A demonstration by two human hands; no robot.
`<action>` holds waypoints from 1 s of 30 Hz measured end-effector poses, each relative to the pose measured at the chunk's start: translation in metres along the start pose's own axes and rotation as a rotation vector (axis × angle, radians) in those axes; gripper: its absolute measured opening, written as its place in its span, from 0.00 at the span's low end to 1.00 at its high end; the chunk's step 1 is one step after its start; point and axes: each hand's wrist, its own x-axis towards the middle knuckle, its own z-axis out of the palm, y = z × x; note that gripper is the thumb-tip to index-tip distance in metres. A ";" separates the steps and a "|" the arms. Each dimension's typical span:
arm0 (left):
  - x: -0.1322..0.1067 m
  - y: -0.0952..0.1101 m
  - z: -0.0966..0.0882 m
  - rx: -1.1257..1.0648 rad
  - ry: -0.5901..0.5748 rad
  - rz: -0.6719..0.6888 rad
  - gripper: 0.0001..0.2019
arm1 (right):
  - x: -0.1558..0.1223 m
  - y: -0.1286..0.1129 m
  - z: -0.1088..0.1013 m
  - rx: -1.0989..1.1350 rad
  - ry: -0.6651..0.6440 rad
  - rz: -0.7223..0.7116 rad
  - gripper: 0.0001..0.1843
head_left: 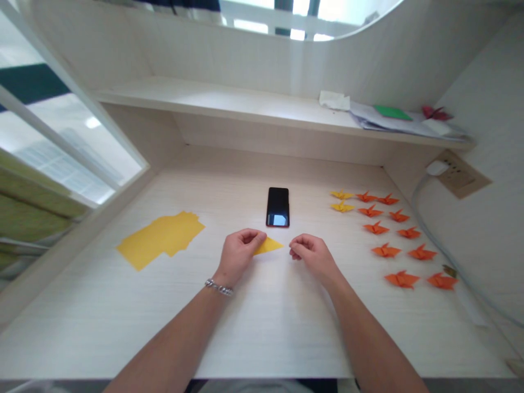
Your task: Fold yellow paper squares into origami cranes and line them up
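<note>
A folded yellow paper triangle (269,245) lies on the pale wooden desk (262,322) in front of me. My left hand (238,252), a bracelet on its wrist, has its fingers curled and pinches the triangle's left end. My right hand (310,253) rests just right of the triangle's tip with fingers curled in; it does not touch the paper, and nothing shows in it.
A stack of yellow paper sheets (160,238) lies at the left. A black phone (278,207) sits behind the hands. Several orange folded cranes (386,250) and two yellow ones (342,206) are lined up at the right. A shelf (254,103) holds papers; a cable hangs from a wall socket (454,173).
</note>
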 end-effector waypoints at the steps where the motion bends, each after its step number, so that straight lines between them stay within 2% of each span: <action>1: -0.002 0.001 0.003 0.012 -0.033 0.003 0.11 | 0.000 -0.002 0.004 -0.001 -0.004 -0.027 0.08; 4: -0.010 0.005 0.011 0.092 -0.114 0.038 0.10 | -0.002 -0.006 0.016 -0.093 -0.005 -0.081 0.08; 6: -0.013 0.008 0.014 0.114 -0.120 0.041 0.10 | -0.004 -0.007 0.020 -0.161 0.001 -0.089 0.06; 9: -0.013 0.009 0.013 0.085 -0.081 0.004 0.11 | -0.005 -0.006 0.015 -0.184 -0.011 -0.079 0.06; 13: -0.007 0.005 0.007 -0.006 -0.015 -0.008 0.12 | -0.004 -0.004 -0.002 -0.084 -0.050 -0.001 0.06; 15: -0.003 0.001 0.004 -0.067 0.073 0.009 0.12 | -0.003 -0.004 -0.006 -0.020 -0.002 0.026 0.05; 17: -0.002 -0.002 0.005 -0.108 0.096 0.010 0.12 | 0.000 -0.003 -0.003 0.099 0.056 0.015 0.06; 21: -0.008 -0.003 0.014 -0.125 -0.049 -0.007 0.12 | 0.004 0.000 0.012 0.187 0.004 -0.012 0.11; 24: -0.013 0.002 0.017 -0.011 -0.191 -0.008 0.11 | 0.003 0.001 0.014 0.054 0.027 -0.060 0.10; 26: -0.015 0.006 0.015 0.113 -0.291 0.031 0.10 | 0.000 -0.001 0.009 -0.090 -0.006 -0.091 0.08; 30: -0.015 0.011 0.011 0.301 -0.402 0.079 0.09 | -0.002 -0.004 -0.001 -0.218 -0.077 -0.066 0.07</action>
